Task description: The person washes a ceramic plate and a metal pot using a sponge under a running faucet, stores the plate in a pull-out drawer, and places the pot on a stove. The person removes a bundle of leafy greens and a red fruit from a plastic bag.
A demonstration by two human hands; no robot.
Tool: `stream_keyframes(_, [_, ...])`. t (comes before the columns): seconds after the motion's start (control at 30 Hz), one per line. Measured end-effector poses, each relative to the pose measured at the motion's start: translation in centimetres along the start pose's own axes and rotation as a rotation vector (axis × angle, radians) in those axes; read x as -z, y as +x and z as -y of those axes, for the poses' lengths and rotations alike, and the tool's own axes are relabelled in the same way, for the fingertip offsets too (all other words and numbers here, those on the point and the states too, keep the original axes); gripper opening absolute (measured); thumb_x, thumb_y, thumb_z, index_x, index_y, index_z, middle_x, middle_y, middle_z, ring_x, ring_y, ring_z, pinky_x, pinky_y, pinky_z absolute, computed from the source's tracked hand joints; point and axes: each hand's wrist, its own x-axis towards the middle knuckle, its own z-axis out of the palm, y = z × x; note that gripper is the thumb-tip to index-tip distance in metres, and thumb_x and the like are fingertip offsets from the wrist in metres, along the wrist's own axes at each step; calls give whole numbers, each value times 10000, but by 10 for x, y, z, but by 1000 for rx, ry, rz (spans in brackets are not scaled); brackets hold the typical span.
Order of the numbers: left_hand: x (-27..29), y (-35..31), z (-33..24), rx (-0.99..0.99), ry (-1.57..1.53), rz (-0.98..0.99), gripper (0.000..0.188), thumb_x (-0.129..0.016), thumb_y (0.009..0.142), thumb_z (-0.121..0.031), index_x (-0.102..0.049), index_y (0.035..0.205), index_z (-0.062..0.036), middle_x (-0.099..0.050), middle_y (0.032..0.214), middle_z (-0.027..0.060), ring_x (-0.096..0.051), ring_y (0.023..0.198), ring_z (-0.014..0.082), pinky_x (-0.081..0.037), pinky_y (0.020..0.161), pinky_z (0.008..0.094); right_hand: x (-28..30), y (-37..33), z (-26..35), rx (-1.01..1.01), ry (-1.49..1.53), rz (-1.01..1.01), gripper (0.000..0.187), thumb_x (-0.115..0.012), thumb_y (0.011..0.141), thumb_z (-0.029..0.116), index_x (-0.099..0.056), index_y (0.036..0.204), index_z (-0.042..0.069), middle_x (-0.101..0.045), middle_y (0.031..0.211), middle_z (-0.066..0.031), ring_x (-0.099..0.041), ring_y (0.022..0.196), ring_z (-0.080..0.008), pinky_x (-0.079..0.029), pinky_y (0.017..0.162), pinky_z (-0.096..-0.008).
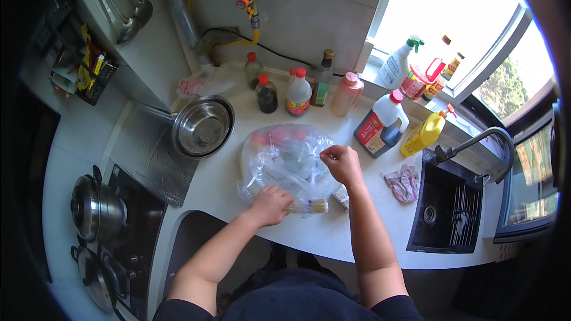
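A clear plastic bag (pixel 267 169) lies bunched on the white counter, with reddish and pale things showing dimly through it. At its near edge, my left hand (pixel 272 205) has its fingers curled on the film. My right hand (pixel 342 163) is raised at the bag's right side, fingertips pinched together on its film. A bundle of thin pale-yellow sticks (pixel 318 205), like dried noodles, pokes out near my left hand, seemingly under the film. Beside my right wrist lies a small silvery packet (pixel 341 196), partly hidden by the arm.
Steel bowls (pixel 203 126) stand left of the bag. Behind it are several bottles, among them a large dark jug (pixel 380 123) and a yellow bottle (pixel 423 134). A crumpled cloth (pixel 402 183) lies by the black sink (pixel 429 214). Pots (pixel 89 205) sit on the stove at left.
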Motion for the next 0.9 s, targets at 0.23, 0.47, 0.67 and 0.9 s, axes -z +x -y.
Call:
stream_keyframes(0.23, [3, 31, -16, 129, -95, -152, 279, -687, 734, -210, -626, 977, -86, -620, 908, 111, -600, 841, 292, -490, 755, 384, 2, -9, 10, 55, -145, 135, 140, -659, 750, 134, -702, 872, 83, -673, 802, -134, -649, 761, -291, -506, 691, -360])
stream_keyframes(0.47, [32, 86, 5, 273, -386, -622, 234, -735, 723, -153, -626, 885, -22, -618, 793, 89, -611, 670, 209, -504, 622, 323, 10, -9, 32, 165, 183, 95, 145, -663, 797, 132, -690, 892, 25, -645, 715, -104, -619, 680, -215, -491, 660, -322])
stream_keyframes(0.67, [22, 64, 9, 272, -470, -899, 97, -671, 793, -61, -591, 816, -12, -631, 761, 97, -622, 635, 203, -497, 587, 298, -5, -11, 21, -189, 676, 323, 278, -604, 887, 285, -697, 915, 25, -550, 634, -21, -499, 582, -75, -437, 554, -248])
stream_keyframes(0.9, [40, 58, 5, 268, -433, -886, 122, -695, 749, -61, -605, 821, -24, -623, 739, 99, -614, 627, 209, -496, 586, 305, -41, -4, 35, 262, 222, -38, 169, -715, 731, 127, -693, 888, 69, -619, 820, -100, -588, 628, -216, -488, 604, -312])
